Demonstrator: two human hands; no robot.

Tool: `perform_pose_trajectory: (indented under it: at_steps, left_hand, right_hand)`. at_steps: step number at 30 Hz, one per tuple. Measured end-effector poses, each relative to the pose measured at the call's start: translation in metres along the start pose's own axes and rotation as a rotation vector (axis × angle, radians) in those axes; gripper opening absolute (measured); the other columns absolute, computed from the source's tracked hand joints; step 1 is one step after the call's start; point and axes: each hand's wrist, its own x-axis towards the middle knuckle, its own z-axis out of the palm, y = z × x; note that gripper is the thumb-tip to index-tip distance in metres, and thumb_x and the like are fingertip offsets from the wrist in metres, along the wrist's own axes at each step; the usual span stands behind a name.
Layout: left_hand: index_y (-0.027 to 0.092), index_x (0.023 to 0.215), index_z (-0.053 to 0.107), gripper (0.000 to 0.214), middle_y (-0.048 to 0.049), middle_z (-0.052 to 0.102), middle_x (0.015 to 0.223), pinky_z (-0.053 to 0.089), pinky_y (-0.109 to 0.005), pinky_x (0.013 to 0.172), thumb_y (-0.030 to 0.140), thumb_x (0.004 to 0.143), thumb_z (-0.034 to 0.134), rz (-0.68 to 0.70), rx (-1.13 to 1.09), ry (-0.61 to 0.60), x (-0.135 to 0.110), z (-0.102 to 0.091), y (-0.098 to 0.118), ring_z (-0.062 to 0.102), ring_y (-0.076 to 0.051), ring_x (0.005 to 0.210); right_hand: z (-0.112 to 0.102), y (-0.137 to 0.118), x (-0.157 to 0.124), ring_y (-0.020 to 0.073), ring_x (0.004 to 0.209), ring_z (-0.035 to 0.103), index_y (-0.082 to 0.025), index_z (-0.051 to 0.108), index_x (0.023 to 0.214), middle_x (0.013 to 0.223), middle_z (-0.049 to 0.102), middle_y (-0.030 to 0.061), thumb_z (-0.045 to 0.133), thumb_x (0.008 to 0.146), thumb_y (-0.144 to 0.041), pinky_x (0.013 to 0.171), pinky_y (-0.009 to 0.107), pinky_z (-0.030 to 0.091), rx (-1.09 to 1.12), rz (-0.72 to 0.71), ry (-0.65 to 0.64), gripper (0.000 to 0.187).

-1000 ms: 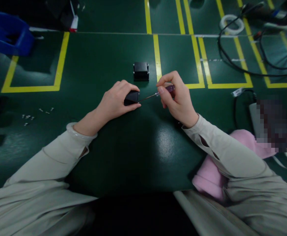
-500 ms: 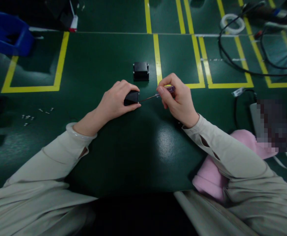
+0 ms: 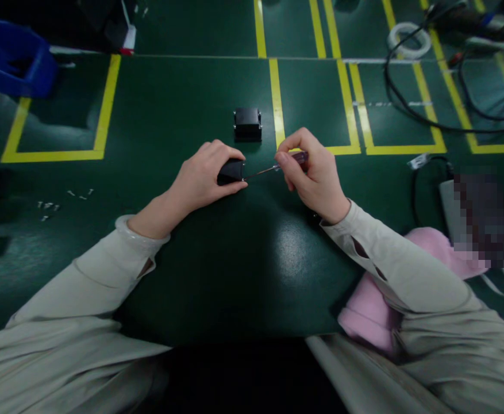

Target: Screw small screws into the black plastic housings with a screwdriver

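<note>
My left hand (image 3: 202,178) is wrapped round a small black box (image 3: 231,171) lying on the green table mat (image 3: 217,253). My right hand (image 3: 314,175) pinches a screwdriver (image 3: 284,164) with a dark red handle. Its thin metal shaft points left, and the tip touches the right face of the box. A second black box (image 3: 247,123) stands free on the mat just beyond my hands.
Small screws (image 3: 57,200) lie scattered at the left. A blue bin (image 3: 14,60) stands at the far left back. Black cables (image 3: 411,103) and a white tape roll (image 3: 408,39) lie at the back right. A pink cushion (image 3: 376,310) sits under my right forearm. Yellow lines mark the mat.
My right hand has dropped slightly and its fingers have shifted on the screwdriver handle. The left hand and the box have stayed put.
</note>
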Motion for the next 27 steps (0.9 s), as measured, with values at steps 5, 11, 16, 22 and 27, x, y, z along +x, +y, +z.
perform_pose_trajectory:
  at_steps: [5,11,16,22,27]
  left_hand:
    - [0.020,0.123,0.058,0.042,-0.0085,0.062,0.117,0.048,-0.041,0.096,0.047,0.091,0.064,-0.008,-0.008,0.003,-0.0007,-0.0002,-0.0003,0.059,-0.028,0.111]
    - [0.020,0.124,0.058,0.043,-0.0085,0.062,0.118,0.048,-0.042,0.096,0.048,0.091,0.064,-0.006,0.003,-0.003,-0.0007,-0.0005,-0.0008,0.059,-0.028,0.110]
    - [0.021,0.124,0.058,0.042,-0.0083,0.062,0.117,0.048,-0.042,0.096,0.047,0.091,0.064,-0.011,-0.008,-0.002,-0.0008,-0.0002,-0.0009,0.058,-0.028,0.111]
    - [0.019,0.124,0.058,0.043,-0.0088,0.062,0.117,0.049,-0.042,0.094,0.047,0.092,0.064,0.009,0.006,0.006,-0.0006,0.0000,-0.0015,0.059,-0.028,0.109]
    - [0.019,0.123,0.058,0.042,-0.0087,0.063,0.117,0.049,-0.041,0.094,0.047,0.091,0.064,-0.002,0.005,-0.002,0.0001,-0.0011,0.0005,0.059,-0.027,0.109]
  right_hand:
    - [0.0012,0.0011,0.0007,0.0086,0.070,0.057,-0.021,0.053,0.098,0.080,0.055,-0.0018,0.048,0.102,-0.050,0.062,0.024,0.048,0.016,-0.003,0.023,0.030]
    - [0.0001,-0.0010,0.0004,0.0066,0.065,0.055,-0.021,0.053,0.094,0.079,0.055,-0.0029,0.047,0.102,-0.050,0.062,0.023,0.047,0.006,-0.001,0.000,0.031]
    - [0.0001,-0.0003,-0.0001,0.0070,0.060,0.052,-0.022,0.053,0.096,0.075,0.053,-0.0035,0.047,0.102,-0.049,0.059,0.023,0.046,-0.001,0.000,0.006,0.028]
    - [-0.0001,0.0000,0.0002,0.0073,0.058,0.050,-0.022,0.052,0.099,0.071,0.049,-0.0051,0.047,0.103,-0.046,0.058,0.024,0.045,0.005,-0.020,0.001,0.025]
    - [0.0004,-0.0005,0.0004,0.0055,0.058,0.051,-0.022,0.050,0.094,0.073,0.051,-0.0054,0.049,0.103,-0.042,0.057,0.023,0.041,0.003,-0.021,-0.001,0.022]
